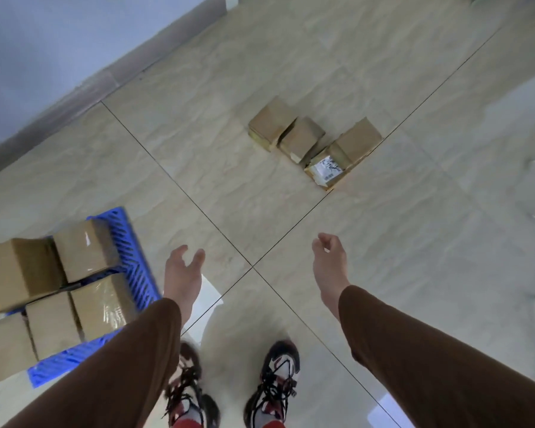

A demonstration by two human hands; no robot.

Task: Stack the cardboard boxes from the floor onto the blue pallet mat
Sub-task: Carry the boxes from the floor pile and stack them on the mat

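Several cardboard boxes lie in a small cluster on the tiled floor ahead: a left one point(269, 123), a middle one point(301, 139), a right one point(357, 140) and one with a white label point(326, 169). The blue pallet mat point(136, 251) sits at the lower left and carries several stacked boxes point(85, 248). My left hand point(183, 273) and my right hand point(329, 261) reach forward over the bare floor, both empty with loosely curled fingers, well short of the floor boxes.
A wall with a grey skirting board point(74, 97) runs along the upper left. My two shoes point(278, 375) stand on the tiles at the bottom centre. A white sheet point(209, 299) lies on the floor beside the mat.
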